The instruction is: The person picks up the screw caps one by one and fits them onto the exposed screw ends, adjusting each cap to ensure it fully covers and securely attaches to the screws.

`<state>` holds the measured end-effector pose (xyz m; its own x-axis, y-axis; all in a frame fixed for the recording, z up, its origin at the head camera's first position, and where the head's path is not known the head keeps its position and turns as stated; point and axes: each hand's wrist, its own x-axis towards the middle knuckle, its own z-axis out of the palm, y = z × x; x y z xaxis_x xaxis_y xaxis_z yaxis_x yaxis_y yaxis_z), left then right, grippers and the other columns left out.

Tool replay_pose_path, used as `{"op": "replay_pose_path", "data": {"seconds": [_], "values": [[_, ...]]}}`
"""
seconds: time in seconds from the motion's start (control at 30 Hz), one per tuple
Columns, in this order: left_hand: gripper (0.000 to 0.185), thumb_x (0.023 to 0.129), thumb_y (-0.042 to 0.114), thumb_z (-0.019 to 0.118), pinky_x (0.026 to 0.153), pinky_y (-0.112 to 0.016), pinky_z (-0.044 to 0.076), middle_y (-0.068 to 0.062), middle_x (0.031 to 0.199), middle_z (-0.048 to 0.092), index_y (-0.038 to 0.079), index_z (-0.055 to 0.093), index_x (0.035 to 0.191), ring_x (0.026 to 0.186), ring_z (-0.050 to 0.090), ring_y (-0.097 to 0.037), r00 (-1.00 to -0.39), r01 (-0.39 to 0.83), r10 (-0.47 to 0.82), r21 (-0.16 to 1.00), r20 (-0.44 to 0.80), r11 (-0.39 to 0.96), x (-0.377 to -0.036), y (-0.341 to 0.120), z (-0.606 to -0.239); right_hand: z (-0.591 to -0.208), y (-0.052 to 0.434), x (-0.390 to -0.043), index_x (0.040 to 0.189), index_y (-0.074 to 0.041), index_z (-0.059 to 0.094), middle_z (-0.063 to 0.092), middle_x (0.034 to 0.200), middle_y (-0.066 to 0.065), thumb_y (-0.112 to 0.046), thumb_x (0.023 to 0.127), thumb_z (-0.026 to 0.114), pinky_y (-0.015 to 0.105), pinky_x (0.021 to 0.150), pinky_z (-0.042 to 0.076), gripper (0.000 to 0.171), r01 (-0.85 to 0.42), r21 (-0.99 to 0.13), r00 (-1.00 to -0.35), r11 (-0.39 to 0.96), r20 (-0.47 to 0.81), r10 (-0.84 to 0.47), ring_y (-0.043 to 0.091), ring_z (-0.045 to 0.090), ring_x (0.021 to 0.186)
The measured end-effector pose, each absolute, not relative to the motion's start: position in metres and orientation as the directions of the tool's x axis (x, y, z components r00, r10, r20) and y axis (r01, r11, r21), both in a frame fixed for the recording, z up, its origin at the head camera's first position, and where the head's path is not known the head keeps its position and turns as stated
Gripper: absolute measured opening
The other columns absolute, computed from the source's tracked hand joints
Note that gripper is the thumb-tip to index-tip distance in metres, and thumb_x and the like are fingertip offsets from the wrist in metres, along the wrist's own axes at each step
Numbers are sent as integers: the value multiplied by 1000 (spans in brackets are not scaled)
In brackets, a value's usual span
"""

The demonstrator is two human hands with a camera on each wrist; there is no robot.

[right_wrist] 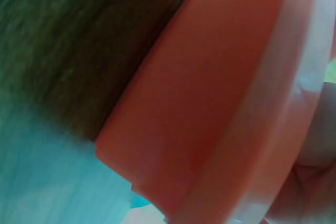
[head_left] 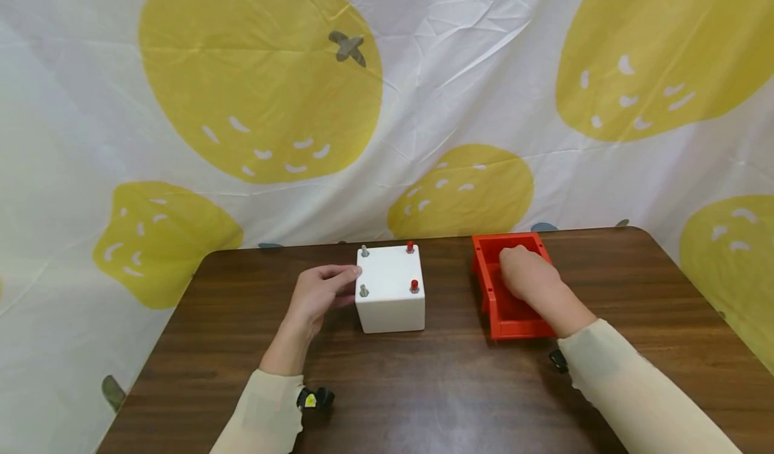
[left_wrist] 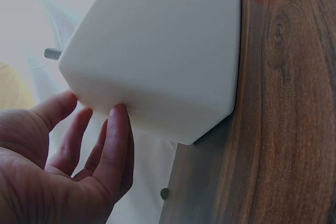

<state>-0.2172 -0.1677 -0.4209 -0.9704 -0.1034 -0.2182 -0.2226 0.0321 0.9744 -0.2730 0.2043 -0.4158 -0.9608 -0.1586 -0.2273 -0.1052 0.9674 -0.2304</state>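
A white box-shaped block (head_left: 390,314) stands on the table, with two bare threaded metal studs (head_left: 364,290) on the left of its top and two red-tipped ones (head_left: 414,286) on the right. My left hand (head_left: 320,294) rests its fingertips against the block's left side, fingers loosely extended, as the left wrist view also shows. Over to the right, my right hand (head_left: 531,276) reaches down into a red open bin (head_left: 523,329). Its fingers are hidden in the head view. In the right wrist view the bin's wall (right_wrist: 210,87) covers most of that hand, so any grip is unseen.
Both items are on a dark wood-grain table (head_left: 435,387). Behind it hangs a white cloth (head_left: 423,105) with large yellow fruit prints. A gap of bare tabletop separates the block from the bin.
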Motion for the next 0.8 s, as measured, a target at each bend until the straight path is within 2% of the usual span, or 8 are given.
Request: {"op": "replay_pose_path", "data": {"seconds": [0.27,0.53,0.8], "values": [[30,96,20,83,85,-40,66,-15,123,73,1,78,119,100,74,-27,-969,-230,-103,973,-226,22,-218,-168,-421,-423,203,-277,97,-3,60,61,86,12,0,101,57,42,70,58,5,-166,-224,-957,960,-199,-211,29,60,76],[32,96,20,83,81,-37,66,-16,121,73,0,77,119,96,75,-24,-970,-222,-107,975,-219,19,-220,-168,-423,-424,201,-280,98,-1,61,60,92,14,4,99,57,44,80,59,7,-268,-198,-940,943,-159,-301,30,58,84],[36,95,21,85,81,-37,66,-18,122,73,-3,76,120,94,75,-23,-973,-211,-102,977,-209,13,-219,-168,-424,-422,199,-278,100,-3,62,62,86,11,3,102,56,42,77,62,8,-288,-202,-930,936,-175,-323,27,62,79]]}}
